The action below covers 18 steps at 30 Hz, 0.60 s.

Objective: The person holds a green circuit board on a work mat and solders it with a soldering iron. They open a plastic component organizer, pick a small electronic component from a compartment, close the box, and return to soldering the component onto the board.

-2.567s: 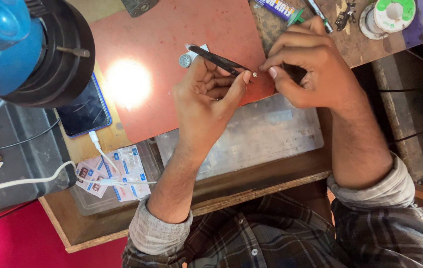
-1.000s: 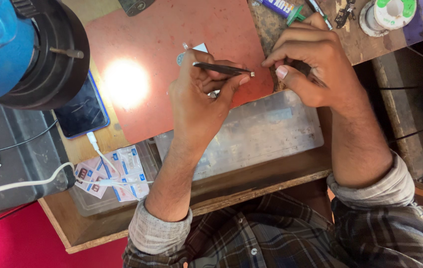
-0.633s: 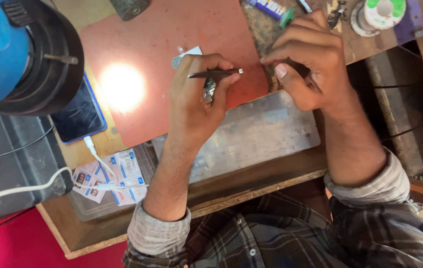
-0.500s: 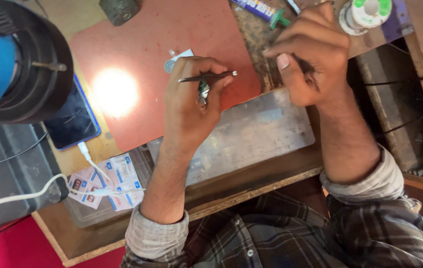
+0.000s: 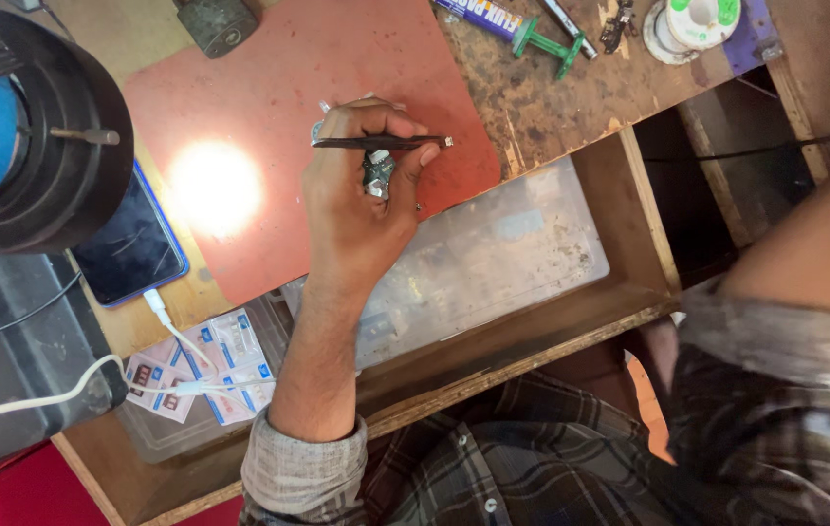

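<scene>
Several red-and-blue packets [image 5: 202, 368] lower left, left hand [image 5: 356, 209] gripping tweezers [image 5: 381, 143]

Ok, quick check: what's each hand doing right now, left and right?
Left hand: closed, holding dark tweezers and a small metal part over the red mat.
Right hand: out of view; only the forearm shows.

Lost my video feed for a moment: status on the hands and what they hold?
Left hand over red mat, grip on thin dark tweezers and a small metal part. Right hand out of frame, only its forearm showing. Nothing in the way.
</scene>
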Available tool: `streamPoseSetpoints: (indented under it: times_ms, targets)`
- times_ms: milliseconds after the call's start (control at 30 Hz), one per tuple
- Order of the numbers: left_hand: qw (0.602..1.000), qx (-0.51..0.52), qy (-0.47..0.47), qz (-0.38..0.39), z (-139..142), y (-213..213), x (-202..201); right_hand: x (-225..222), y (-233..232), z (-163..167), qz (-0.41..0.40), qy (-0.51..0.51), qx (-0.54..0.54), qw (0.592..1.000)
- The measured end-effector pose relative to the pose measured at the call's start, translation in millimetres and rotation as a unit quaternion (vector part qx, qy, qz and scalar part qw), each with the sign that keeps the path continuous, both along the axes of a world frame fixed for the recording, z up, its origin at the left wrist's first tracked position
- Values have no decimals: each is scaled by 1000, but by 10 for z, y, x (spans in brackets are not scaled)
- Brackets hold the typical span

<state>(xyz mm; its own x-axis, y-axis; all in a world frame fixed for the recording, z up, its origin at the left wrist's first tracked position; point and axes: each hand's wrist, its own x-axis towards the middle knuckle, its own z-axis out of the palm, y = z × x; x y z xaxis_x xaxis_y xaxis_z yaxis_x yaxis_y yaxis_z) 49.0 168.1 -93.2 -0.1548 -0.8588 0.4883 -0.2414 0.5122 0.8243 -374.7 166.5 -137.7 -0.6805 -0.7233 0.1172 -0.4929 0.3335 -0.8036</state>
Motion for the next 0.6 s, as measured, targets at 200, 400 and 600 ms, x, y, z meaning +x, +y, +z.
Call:
streamPoseSetpoints:
  times_ms: [200,400,600]
  targets:
    - [1000,2,15,-10,-4,2,14,-39,178,78,19,-4,5,1000]
    - [1000,-18,-10,-3,2,11,32,-195,337,-56,29,-4,7,1000]
    - [1000,-7,1,-10,2,18,29,-240,467,-89,32,-3,11,999]
